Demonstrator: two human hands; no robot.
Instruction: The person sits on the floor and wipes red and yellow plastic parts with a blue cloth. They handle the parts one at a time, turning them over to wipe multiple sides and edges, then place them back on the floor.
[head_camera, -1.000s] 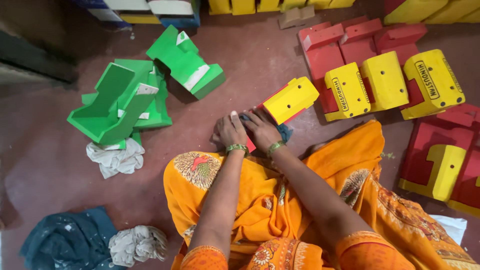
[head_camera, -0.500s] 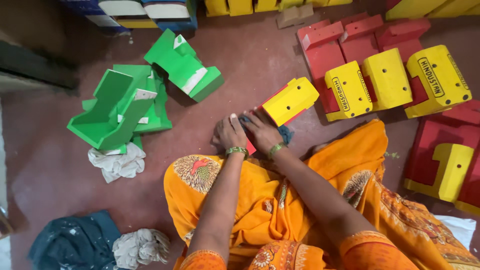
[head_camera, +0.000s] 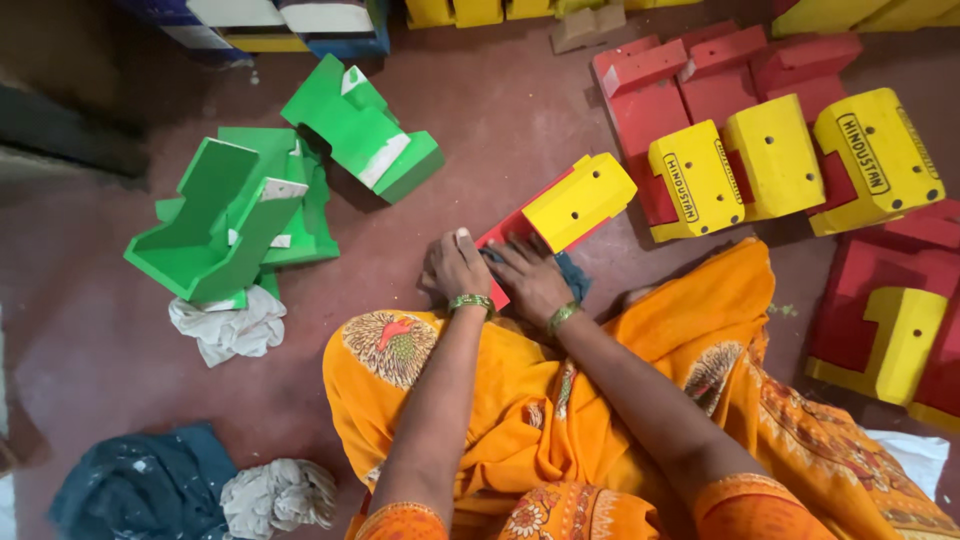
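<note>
Head view, looking down at a person seated on a reddish floor (head_camera: 520, 120) in orange cloth.

Item 1: red-and-yellow painted block (head_camera: 570, 205), lying tilted near the middle of the floor, just in front of the person's lap. Its yellow upper part points toward the far right corner; the red base runs back under the hands.

Item 2: left hand (head_camera: 455, 268), laid flat with fingers together on the near red end of the block, pressing down rather than gripping.

Item 3: right hand (head_camera: 530, 280), beside the left and touching it, fingers spread on a dark blue rag (head_camera: 572, 275) that lies against the block's red base (whether it grips the rag cannot be told).

Item 4: green painted pieces (head_camera: 240, 215), piled toward the left edge of the floor, with a white rag (head_camera: 228, 325) just below them.

Item 5: row of red-and-yellow blocks (head_camera: 780, 160) along the right side, well apart from the hands.

Item 6: dark cloth (head_camera: 140, 485) and a pale crumpled rag (head_camera: 280, 492) at the near left corner.
</note>
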